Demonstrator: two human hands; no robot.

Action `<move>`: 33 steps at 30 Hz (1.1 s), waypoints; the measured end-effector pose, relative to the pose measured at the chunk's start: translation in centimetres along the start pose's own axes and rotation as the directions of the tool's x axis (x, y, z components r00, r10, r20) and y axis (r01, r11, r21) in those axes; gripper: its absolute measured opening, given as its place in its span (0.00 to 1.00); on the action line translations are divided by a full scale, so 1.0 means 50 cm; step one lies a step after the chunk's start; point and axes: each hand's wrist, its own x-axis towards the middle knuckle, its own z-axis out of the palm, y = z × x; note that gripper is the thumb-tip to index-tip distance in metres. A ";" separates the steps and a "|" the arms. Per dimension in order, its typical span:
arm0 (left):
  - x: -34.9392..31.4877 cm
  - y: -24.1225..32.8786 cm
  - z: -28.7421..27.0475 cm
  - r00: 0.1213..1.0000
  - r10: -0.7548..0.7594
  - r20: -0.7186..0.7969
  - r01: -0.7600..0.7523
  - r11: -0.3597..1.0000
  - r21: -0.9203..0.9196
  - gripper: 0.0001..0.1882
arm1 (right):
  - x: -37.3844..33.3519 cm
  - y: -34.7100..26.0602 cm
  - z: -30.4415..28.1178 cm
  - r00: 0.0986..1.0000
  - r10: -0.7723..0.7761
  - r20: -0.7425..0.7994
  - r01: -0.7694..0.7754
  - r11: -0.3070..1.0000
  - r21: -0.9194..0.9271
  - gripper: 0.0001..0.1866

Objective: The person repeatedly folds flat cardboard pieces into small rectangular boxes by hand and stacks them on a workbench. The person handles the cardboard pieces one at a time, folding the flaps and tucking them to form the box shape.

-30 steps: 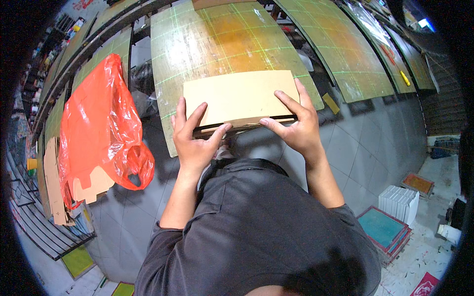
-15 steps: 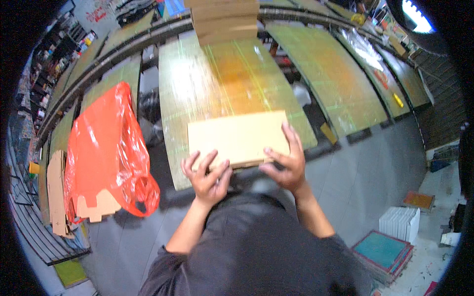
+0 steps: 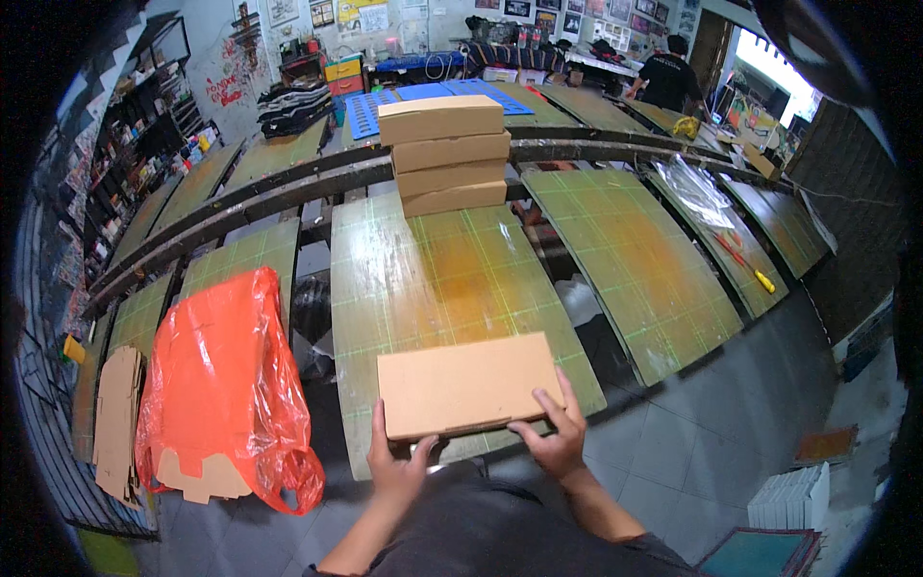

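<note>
both hands now rest lower on the flat cardboard box (image 3: 468, 383), which lies at the desk's (image 3: 423, 279) 6 o'clock edge. left hand (image 3: 397, 464) and right hand (image 3: 553, 438) each keep a clenched grip on its near edge. press evenly; open room lies toward the stacked boxes (image 3: 444, 154) at 12 o'clock.

Flat brown cardboard box (image 3: 468, 383) on green-gridded tabletop (image 3: 433, 279), left hand (image 3: 397, 465) and right hand (image 3: 553, 438) gripping its near edge, four stacked boxes (image 3: 444, 154) beyond, orange plastic bag (image 3: 226, 385) at left
</note>
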 end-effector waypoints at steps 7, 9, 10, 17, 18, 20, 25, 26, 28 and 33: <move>0.460 0.098 0.077 0.874 0.445 -0.194 -0.454 0.891 0.002 0.37 | 0.445 0.044 -0.021 0.928 -0.265 -0.261 0.249 0.964 -0.093 0.35; 0.629 0.105 0.074 0.865 0.461 -0.200 -0.491 0.859 -0.146 0.34 | 0.609 0.048 0.013 0.876 -0.396 -0.274 0.358 0.916 -0.179 0.33; 0.704 0.114 0.077 0.856 0.475 -0.204 -0.508 0.847 -0.159 0.32 | 0.686 0.056 0.027 0.855 -0.430 -0.289 0.398 0.902 -0.164 0.31; 0.991 0.079 0.133 0.947 0.279 -0.162 -0.269 0.960 0.080 0.26 | 0.967 0.150 0.165 0.965 -0.227 -0.134 0.215 0.972 -0.097 0.34; 1.031 0.023 0.131 0.980 0.172 -0.105 -0.162 0.982 0.092 0.29 | 0.977 0.155 0.194 0.984 -0.170 -0.062 0.166 0.985 -0.055 0.35; 1.029 -0.005 0.161 0.955 0.274 -0.115 -0.276 0.961 0.005 0.32 | 0.977 0.198 0.211 0.982 -0.142 -0.124 0.137 0.990 -0.044 0.40; 1.040 -0.046 0.146 0.995 0.067 -0.069 -0.090 0.908 -0.408 0.38 | 0.968 0.240 0.219 0.975 0.204 -0.093 -0.179 0.958 0.223 0.55; 1.032 -0.047 0.162 1.000 0.031 0.000 -0.027 0.854 -0.520 0.36 | 0.963 0.254 0.224 0.966 0.255 0.047 -0.254 0.894 0.369 0.52; 1.009 -0.014 0.182 0.992 0.011 0.122 0.071 0.758 -0.649 0.33 | 0.963 0.266 0.232 0.979 0.191 0.076 -0.204 0.863 0.462 0.48; 1.015 -0.011 0.220 0.988 0.084 0.127 0.020 0.757 -0.653 0.33 | 0.970 0.278 0.219 0.973 0.210 0.092 -0.226 0.819 0.527 0.35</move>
